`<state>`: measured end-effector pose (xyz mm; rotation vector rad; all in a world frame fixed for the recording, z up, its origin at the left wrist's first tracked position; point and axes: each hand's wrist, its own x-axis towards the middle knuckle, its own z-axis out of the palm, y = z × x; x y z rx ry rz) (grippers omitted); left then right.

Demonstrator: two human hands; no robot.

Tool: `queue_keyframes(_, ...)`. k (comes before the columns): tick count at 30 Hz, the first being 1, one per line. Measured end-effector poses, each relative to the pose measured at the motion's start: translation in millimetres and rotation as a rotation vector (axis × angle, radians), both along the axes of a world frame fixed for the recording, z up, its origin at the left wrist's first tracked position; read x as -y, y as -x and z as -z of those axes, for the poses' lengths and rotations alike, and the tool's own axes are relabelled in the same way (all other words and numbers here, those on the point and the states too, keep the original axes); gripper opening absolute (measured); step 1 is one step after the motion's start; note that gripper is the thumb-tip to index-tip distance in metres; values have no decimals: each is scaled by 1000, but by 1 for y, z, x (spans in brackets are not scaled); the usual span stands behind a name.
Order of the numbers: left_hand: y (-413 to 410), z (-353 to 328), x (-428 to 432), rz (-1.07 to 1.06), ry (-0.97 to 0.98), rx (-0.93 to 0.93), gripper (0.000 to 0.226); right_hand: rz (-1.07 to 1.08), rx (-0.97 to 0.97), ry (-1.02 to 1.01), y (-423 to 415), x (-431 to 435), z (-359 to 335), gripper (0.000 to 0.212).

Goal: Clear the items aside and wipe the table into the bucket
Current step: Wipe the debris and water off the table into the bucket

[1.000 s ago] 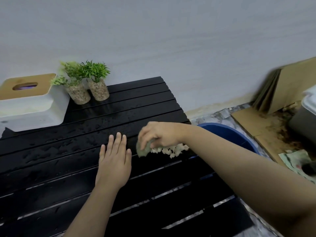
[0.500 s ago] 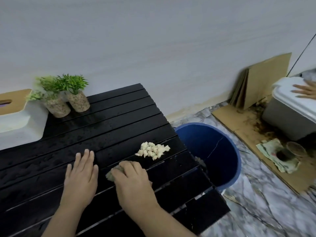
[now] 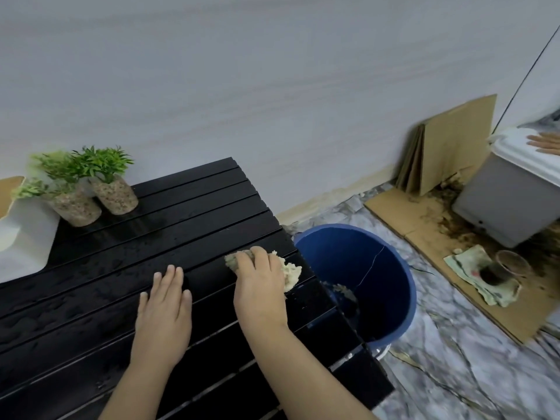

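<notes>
My right hand [image 3: 260, 286] grips a greenish cloth [image 3: 232, 259] on the black slatted table [image 3: 91, 298], close to its right edge. A pile of pale crumbs [image 3: 291, 273] lies against the cloth on its right side, just short of the edge. Below that edge stands a blue bucket [image 3: 403, 286] on the floor, with some debris in its bottom. My left hand [image 3: 165, 307] rests flat on the wet slats, fingers straight, a little left of the right hand.
Two small potted plants [image 3: 91, 189] and a white tissue box [image 3: 24, 234] stand at the table's far left. On the floor to the right lie cardboard [image 3: 448, 147], a grey bin [image 3: 509, 201] with another person's hand on it, and a dirty rag with a cup [image 3: 497, 274].
My right hand with the cloth has swept to the right and pushed the crumb pile up to the table's right edge by the bucket. The left hand stays flat on the slats.
</notes>
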<state>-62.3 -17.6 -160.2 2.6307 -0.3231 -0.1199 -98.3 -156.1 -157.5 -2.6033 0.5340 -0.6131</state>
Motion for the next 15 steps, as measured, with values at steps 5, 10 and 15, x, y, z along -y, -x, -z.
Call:
queue_keyframes(5,-12,7,17,-18,-27,33,49,-195,20,63,23,-20,1,39)
queue_keyframes(10,-13,1,15,-30,128,25,48,-114,39,23,20,23,6,40)
queue_keyframes(15,-11,-1,-27,-107,100,48,47,-157,85,-39,27,18,3,35)
